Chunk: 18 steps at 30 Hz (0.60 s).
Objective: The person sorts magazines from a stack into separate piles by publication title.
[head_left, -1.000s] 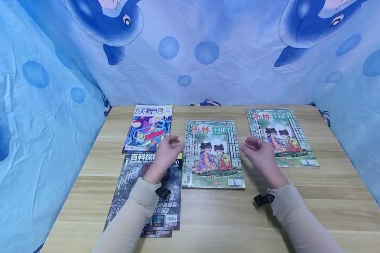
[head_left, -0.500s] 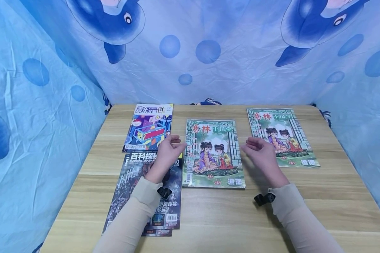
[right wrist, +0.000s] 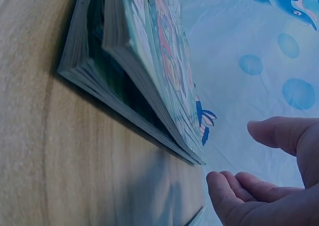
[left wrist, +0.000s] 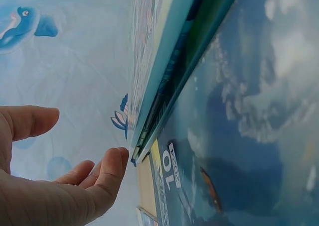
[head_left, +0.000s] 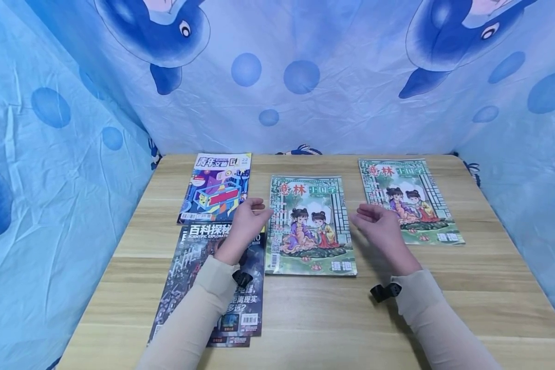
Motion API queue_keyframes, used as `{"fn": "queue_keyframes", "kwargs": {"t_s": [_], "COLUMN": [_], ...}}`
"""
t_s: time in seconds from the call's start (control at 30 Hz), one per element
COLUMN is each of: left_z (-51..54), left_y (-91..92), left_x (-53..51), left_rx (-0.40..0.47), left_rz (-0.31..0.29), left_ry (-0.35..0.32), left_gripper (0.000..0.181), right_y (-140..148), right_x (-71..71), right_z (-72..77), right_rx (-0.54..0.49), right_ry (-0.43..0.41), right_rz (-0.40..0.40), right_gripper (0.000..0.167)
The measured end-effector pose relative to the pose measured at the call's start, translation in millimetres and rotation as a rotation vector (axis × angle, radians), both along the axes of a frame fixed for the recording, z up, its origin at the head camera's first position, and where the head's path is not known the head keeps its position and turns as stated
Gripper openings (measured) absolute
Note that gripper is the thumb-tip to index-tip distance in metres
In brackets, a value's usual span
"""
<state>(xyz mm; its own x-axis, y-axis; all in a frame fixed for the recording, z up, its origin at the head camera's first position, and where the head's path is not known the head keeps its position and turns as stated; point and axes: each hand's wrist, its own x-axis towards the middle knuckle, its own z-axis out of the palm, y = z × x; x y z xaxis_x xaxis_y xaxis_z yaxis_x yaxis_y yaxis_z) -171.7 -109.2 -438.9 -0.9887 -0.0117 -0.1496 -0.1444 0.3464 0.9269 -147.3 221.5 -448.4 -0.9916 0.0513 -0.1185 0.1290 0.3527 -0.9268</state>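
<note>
A green-covered magazine (head_left: 311,226) with two cartoon children on it lies in the middle of the table. The right wrist view shows a second magazine (right wrist: 82,69) under it, with a gap between the two. Beside its left edge is my left hand (head_left: 246,225), over the dark science magazines (head_left: 252,288), holding nothing. My right hand (head_left: 383,228) is off the right edge, also holding nothing. Thumb and fingers stand apart on the left hand (left wrist: 55,181) and right hand (right wrist: 279,171) in the wrist views. I cannot tell whether the left fingertips touch the stack.
A purple and blue magazine (head_left: 217,187) lies at the back left, above the dark ones. Another copy of the green magazine (head_left: 411,205) lies at the back right, slightly turned. Blue dolphin-print cloth (head_left: 342,113) hangs behind and beside the wooden table (head_left: 314,329).
Both hands stay almost where they were, on either side of the middle stack. The magazines have not moved; the head view shifts only slightly.
</note>
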Motion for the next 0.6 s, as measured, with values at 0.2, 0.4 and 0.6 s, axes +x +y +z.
{"fn": "queue_keyframes", "kwargs": {"t_s": [0.2, 0.4, 0.6], "left_z": [-3.4, -8.7, -7.3], "left_y": [0.0, 4.0, 7.4], "left_x": [-4.0, -9.6, -11.7], "left_rx": [-0.019, -0.106, -0.143], "left_rz": [-0.002, -0.014, -0.068], "left_ry": [-0.025, -0.053, -0.099], "left_gripper": [0.056, 0.059, 0.065], "right_y": [-0.3, -2.8, -10.8], "right_x": [-1.0, -2.3, -2.7], "right_z": [-1.7, -6.1, -4.7], "right_rx": [-0.006, 0.013, 0.031], "right_ry": [-0.034, -0.092, -0.124], "right_rz": [0.033, 0.055, 0.056], "right_gripper": [0.063, 0.067, 0.068]}}
